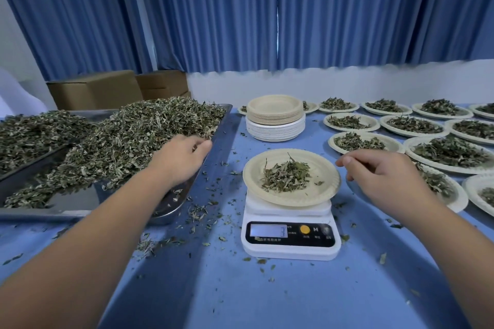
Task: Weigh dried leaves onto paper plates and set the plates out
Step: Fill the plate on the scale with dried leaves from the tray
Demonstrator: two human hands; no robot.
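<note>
The white scale (290,246) sits closest to me on the blue table (240,296), and I read a 3 on its display (268,230). Loose crumbs (199,212) lie scattered on the cloth left of the scale, with a few on its near side.

On top of the scale rests a plate (327,189) with a small pile (284,175) in its middle. My right hand (382,176) hovers just right of the scale, fingers loosely bent and holding nothing. Its thumb is near the plate's rim and, as far as I can see, not touching it.

My left hand (184,157) is up and to the left of the scale, at the right edge of the metal tray (66,200). Its fingers are curled into the leaves (128,136) heaped there and closed on a pinch of them, though the hand is blurred. The tray lies left of the scale, with bare metal showing at its near end.

Directly behind the scale stands a stack (275,117) of unused plates, tan ones on top of white ones. Right of the scale and further back, filled plates (451,152) lie close together in rows, each with its own pile.

Far back and left of the scale, past the tray, two boxes (96,91) stand by the wall. A blue curtain (267,8) hangs behind everything.
</note>
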